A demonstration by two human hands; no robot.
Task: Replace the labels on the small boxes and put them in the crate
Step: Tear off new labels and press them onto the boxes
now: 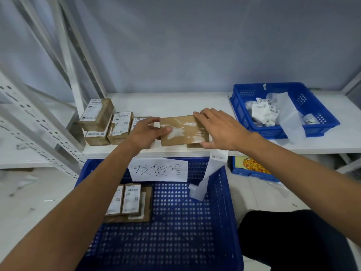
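White shelf (175, 102), perforated rack upright (29, 122), grey wall (195, 45), yellow packet (254, 164) in blue tray (252, 174)

Bare box (183, 132): brown cardboard, whitish glossy patches on top. Stacked boxes (120, 127): brown, white labels w/ black barcode print. Shelf (332, 141): white. Big crate (175, 222): blue, grid of round holes. Boxes in crate (130, 200): brown, white/black labels. Sign (160, 169): white paper, black handwritten chars. Small basket (263, 132): blue, perforated. Scraps (261, 114) inside: white w/ black print. Wall (195, 45): pale grey-blue. Bin (252, 175): blue, yellow/red contents. Trousers (293, 241): black.
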